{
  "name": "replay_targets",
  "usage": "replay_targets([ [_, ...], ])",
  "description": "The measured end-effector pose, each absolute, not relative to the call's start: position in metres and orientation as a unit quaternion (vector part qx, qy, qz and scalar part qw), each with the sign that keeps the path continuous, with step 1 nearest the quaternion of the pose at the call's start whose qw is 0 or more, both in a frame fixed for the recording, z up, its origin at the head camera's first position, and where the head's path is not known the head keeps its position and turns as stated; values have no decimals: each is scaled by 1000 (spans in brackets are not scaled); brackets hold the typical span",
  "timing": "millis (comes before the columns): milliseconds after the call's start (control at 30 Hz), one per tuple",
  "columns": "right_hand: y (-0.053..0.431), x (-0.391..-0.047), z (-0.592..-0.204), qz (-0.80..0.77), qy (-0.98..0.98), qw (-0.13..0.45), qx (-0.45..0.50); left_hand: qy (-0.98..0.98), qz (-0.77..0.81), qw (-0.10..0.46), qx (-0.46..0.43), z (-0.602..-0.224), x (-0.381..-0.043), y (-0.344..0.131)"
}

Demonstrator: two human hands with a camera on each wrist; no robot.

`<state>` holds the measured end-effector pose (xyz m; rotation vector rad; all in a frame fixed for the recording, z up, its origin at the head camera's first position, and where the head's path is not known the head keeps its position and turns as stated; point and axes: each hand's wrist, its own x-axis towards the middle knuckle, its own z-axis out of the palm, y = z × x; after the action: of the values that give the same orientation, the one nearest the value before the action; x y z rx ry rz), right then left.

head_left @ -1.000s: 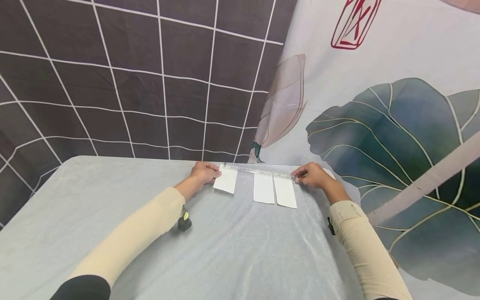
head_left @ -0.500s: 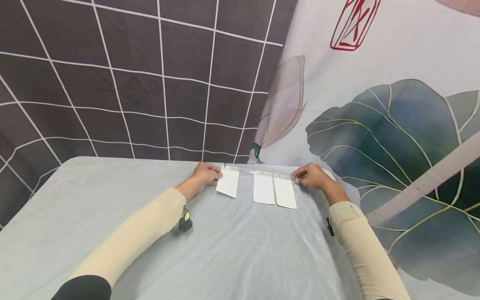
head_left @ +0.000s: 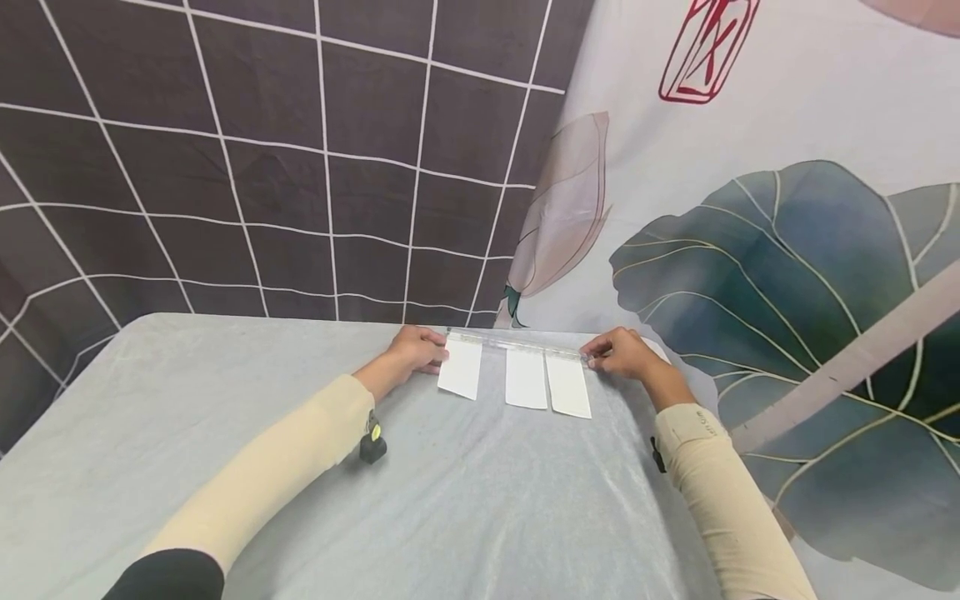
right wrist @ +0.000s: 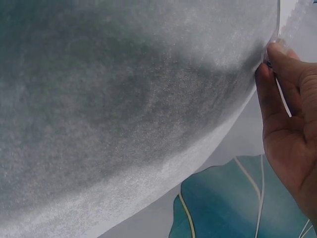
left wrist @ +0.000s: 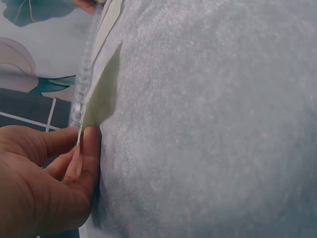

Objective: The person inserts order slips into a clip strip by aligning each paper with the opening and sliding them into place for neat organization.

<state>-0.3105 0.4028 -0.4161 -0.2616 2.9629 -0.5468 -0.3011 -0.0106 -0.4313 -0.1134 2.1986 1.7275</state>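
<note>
Near the table's far edge, a long clear plastic strip (head_left: 495, 341) runs between the two hands, with a bumpy length visible in the left wrist view. My left hand (head_left: 412, 351) pinches the left edge of a white card (head_left: 461, 367), whose top overlaps the strip. In the left wrist view that card (left wrist: 104, 96) stands slanted from the thumb and fingertips. Two more white cards, a middle card (head_left: 527, 379) and a right card (head_left: 569, 386), lie side by side under the strip's right half. My right hand (head_left: 622, 352) pinches the strip's right end between thumb and fingers.
A pale grey cloth covers the table (head_left: 315, 500). Behind it hangs a dark curtain (head_left: 262, 183) with a white grid. To the right, a white curtain (head_left: 637, 167) printed with leaves comes close to the table's right edge.
My left hand has shifted slightly right, bringing the left card a little nearer the other two and lower. My right hand and the strip stay nearly in place.
</note>
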Motion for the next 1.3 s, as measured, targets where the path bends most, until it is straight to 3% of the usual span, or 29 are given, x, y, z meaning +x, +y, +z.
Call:
replay_targets([
  [1300, 401, -308, -416, -192, 976, 58, -84, 749, 640, 168, -39, -436, -304, 4],
])
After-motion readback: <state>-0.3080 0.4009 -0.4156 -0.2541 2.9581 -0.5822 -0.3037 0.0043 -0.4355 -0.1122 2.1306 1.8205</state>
